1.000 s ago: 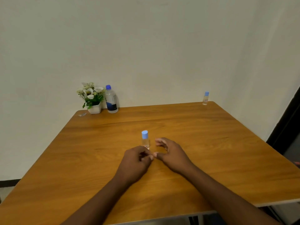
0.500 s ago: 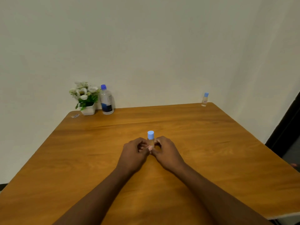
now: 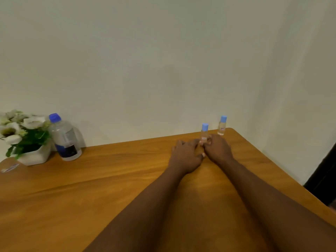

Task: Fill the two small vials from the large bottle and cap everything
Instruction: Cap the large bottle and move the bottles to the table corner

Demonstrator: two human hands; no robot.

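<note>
Moved over, the vial (image 3: 204,135) now stands just beside the other vial (image 3: 222,126). It is clear with a blue cap. The left hand (image 3: 185,155) and right hand (image 3: 218,149) pinch it.

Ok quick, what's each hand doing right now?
Left hand: pinching the nearer small vial, capped.
Right hand: pinching that same vial.

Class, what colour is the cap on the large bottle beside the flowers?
Blue; the large clear bottle's cap shows best in the head view.
</note>
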